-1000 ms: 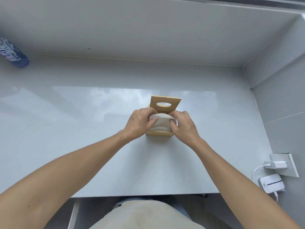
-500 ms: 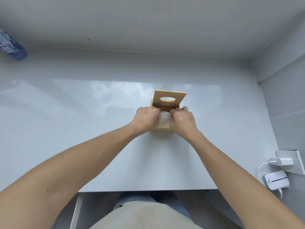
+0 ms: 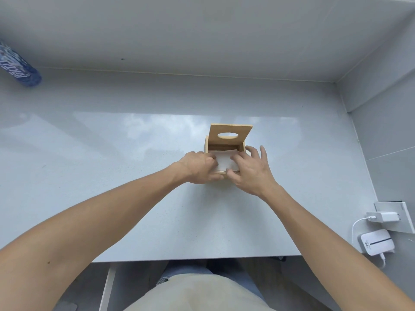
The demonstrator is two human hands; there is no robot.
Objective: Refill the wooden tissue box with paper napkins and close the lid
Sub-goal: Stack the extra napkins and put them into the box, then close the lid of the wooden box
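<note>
The wooden tissue box [image 3: 207, 146] stands on the white table [image 3: 134, 198], a little right of centre. Its lid [image 3: 243, 130], with an oval hole, is tipped up at the back. A stack of white paper napkins [image 3: 224, 161] lies inside the box, its top below the rim. My left hand [image 3: 198, 167] has its fingers curled over the stack's left edge, thumb at the box's front wall. My right hand [image 3: 250, 169] is spread, with its inner fingers pressing on the napkins and its outer fingers past the box's right wall.
A blue bottle [image 3: 18, 66] lies at the far left by the back wall. On the right wall a white charger [image 3: 384, 217] sits in a socket, with a small white device [image 3: 377, 242] below it. The table's near edge [image 3: 179, 260] runs above my lap.
The napkins have gone down from above the rim into the box. My right hand has let go of the stack and spread its fingers; my left hand stays at the left edge.
</note>
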